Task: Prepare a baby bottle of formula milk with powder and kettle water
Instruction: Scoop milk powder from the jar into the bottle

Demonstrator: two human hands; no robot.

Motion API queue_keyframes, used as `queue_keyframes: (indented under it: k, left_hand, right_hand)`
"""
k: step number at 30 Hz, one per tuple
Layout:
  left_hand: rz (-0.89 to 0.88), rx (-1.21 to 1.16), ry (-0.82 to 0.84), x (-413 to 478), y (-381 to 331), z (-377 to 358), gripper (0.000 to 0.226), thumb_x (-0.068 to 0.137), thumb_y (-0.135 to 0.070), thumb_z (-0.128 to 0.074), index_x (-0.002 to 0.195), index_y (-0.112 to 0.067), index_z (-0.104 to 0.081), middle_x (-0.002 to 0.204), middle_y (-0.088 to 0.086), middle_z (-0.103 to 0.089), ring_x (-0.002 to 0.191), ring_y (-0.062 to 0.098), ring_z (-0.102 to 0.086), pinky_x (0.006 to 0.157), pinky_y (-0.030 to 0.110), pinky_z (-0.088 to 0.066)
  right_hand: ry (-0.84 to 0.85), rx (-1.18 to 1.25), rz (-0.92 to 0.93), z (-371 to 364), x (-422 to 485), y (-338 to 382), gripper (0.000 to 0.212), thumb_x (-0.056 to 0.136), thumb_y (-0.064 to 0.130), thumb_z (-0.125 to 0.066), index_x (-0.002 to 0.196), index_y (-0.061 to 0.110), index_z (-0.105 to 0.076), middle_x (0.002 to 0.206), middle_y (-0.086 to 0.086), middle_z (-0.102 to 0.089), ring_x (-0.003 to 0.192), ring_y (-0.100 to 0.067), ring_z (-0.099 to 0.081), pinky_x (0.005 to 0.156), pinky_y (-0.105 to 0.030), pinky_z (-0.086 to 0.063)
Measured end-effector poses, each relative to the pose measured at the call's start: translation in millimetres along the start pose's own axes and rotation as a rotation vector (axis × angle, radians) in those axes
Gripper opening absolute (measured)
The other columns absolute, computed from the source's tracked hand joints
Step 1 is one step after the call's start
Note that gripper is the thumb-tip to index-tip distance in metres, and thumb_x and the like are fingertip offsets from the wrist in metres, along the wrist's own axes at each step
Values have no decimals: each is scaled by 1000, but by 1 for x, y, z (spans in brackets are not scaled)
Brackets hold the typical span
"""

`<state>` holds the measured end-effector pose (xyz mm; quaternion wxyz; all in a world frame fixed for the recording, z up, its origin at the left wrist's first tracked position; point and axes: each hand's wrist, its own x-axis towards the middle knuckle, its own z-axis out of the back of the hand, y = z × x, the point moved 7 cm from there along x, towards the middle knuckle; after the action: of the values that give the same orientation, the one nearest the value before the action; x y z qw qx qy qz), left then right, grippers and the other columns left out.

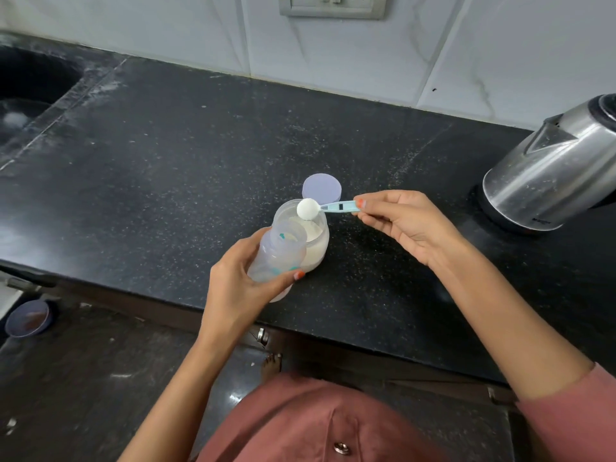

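My left hand (240, 285) grips a clear baby bottle (278, 256), open at the top and tilted toward the powder jar. The jar (316, 243) stands open on the black counter, partly filled with white formula powder. My right hand (396, 221) pinches the handle of a light blue scoop (333, 208). Its bowl, heaped with white powder, hovers over the jar's mouth just above the bottle's rim. The jar's lilac lid (321, 188) lies flat right behind the jar. A steel kettle (550, 171) sits on its base at the far right.
A sink (30, 91) is set into the counter at the far left. A wall socket (333, 6) is on the tiled wall behind. The counter's front edge (133, 288) runs below my hands. A small lilac bowl (28, 318) lies on the floor at the lower left.
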<state>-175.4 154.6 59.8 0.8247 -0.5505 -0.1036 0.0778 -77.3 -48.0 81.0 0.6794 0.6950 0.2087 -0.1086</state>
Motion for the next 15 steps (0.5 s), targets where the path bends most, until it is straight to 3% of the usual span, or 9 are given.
queue_keyframes:
  k: [3,9,15]
  left_hand:
    - [6,74,-4,7,0,7,60,54,-39,-82,108,-44,-56,97,-19,-64,94,1,-59,83,15,-45]
    - [-1,108,42,21,-8,11,54,62,-28,-83,105,-46,-55,97,-5,-67,95,11,-61,84,28,-49]
    - [11,124,74,30,-11,9,46,64,-33,-81,105,-38,-61,92,-6,-67,91,9,-61,79,24,-48]
  right_hand:
    - [-11,6,29,-1,-3,5,8,81,1,-63,86,4,-68,84,-5,-68,65,-4,-66,60,-10,-50]
    - [-13,33,94,-7,-13,19,7,81,1,-63,84,5,-68,82,-5,-69,64,-4,-65,61,-10,-50]
    - [-6,-44,242,-15,-27,32,8,79,1,-64,83,6,-69,65,2,-70,59,-3,-63,63,-12,-51]
